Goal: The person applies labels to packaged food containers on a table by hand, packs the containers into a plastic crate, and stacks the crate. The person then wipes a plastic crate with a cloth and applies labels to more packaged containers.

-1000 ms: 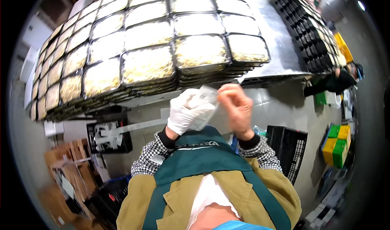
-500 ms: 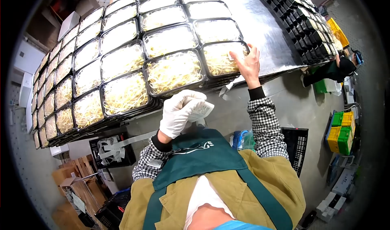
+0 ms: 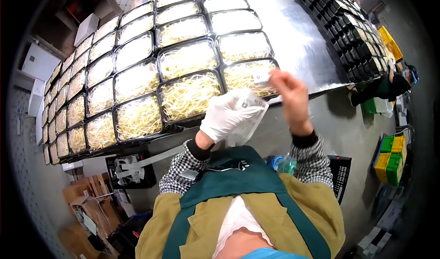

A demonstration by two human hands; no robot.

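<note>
My left hand (image 3: 225,114), in a white glove, is closed around a strip of printed white labels (image 3: 250,117) in front of my apron. My bare right hand (image 3: 293,98) is blurred by motion. Its thumb and fingers pinch a small white label (image 3: 261,77), which appears over the front right tray of bean sprouts (image 3: 243,71). Whether that label touches the tray cannot be made out. Just left of it, behind my gloved hand, sits another black tray of sprouts (image 3: 190,96).
Rows of filled sprout trays (image 3: 137,80) cover the left of the metal table (image 3: 298,43). Stacked black trays (image 3: 350,34) stand at its right end, near another person (image 3: 394,85). A long paper strip hangs down to a black crate (image 3: 130,171). Yellow and green crates (image 3: 389,160) stand right.
My right hand has come off the front right tray toward me, now with a label at its fingertips. My left hand has moved right with the label strip. The view has shifted slightly.
</note>
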